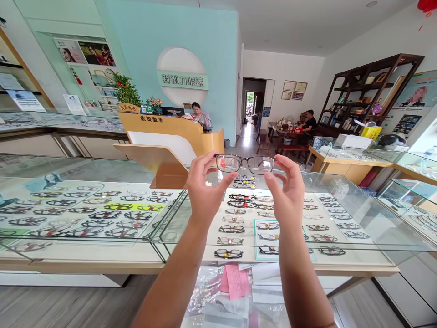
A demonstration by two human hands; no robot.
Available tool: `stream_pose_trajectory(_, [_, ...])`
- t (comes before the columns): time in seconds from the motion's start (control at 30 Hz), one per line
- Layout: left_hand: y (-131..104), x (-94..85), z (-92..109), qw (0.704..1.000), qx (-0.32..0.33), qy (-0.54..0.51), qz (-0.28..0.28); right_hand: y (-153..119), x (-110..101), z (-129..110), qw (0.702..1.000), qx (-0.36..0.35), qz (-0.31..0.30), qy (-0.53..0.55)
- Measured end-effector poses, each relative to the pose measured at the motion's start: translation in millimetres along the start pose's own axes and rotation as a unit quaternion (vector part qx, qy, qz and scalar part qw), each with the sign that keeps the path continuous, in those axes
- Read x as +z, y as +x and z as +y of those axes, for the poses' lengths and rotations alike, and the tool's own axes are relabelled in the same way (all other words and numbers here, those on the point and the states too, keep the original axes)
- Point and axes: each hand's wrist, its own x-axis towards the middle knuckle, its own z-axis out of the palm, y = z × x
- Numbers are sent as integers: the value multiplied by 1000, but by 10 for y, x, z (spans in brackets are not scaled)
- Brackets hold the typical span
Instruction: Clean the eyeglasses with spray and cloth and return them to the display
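A pair of dark-framed eyeglasses (244, 163) is held up level above the glass display case (201, 237). My left hand (209, 187) grips its left side, thumb below and fingers at the corner of the frame. At the opposite end, my right hand (286, 184) pinches the right corner in the same way. Both lenses look clear, with a red mark and reflections showing through the left one. The temples are mostly hidden behind the lenses and fingers. Below, several rows of eyeglasses (232, 229) lie inside the case. Behind my left hand stands a small white bottle (220, 176).
A wooden-backed tabletop mirror or stand (157, 164) rests on the counter at left. Beneath the case front lie plastic bags and pink paper (238, 281). One person sits behind the yellow cashier desk (170, 134), another at a wooden table (290, 132). More display cases (341, 155) stand right.
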Motion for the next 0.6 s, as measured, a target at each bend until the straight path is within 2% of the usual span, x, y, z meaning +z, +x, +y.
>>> stream_pose_trajectory(0.2, [6,2,-22,995,96,-1,6,33,-12,26,996,66,48,46])
stream_pose_trajectory(0.43, [3,-2,-46,996,92,-5,-10,35,4,45,986,74,19,150])
stream_pose_trajectory(0.6, [-10,20,-59,995,94,-27,-25,43,0,13,968,93,-16,231])
